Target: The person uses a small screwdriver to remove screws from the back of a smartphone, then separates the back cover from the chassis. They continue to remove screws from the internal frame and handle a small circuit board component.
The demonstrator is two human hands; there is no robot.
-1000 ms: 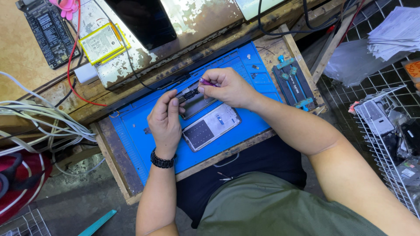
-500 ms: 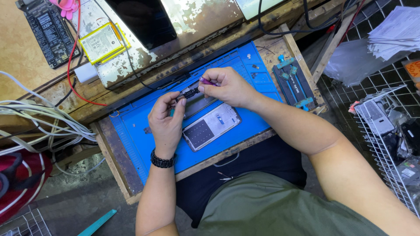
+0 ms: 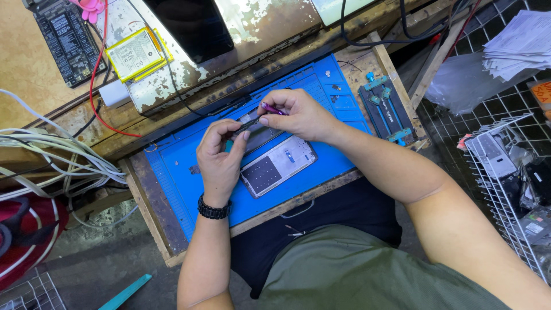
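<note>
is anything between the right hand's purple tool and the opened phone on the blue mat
Nothing visible. The right hand holds the purple tool directly over the upper end of the opened phone, and the left hand grips that same end from the side, not across the tool's path. The exact contact spot is hidden by the fingers.

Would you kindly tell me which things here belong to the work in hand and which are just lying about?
In use: left hand, right hand, purple-handled tool, opened phone, blue mat.

Lying about: yellow-edged battery, black circuit board, blue clamp jig, white cables, paper stack.
</note>
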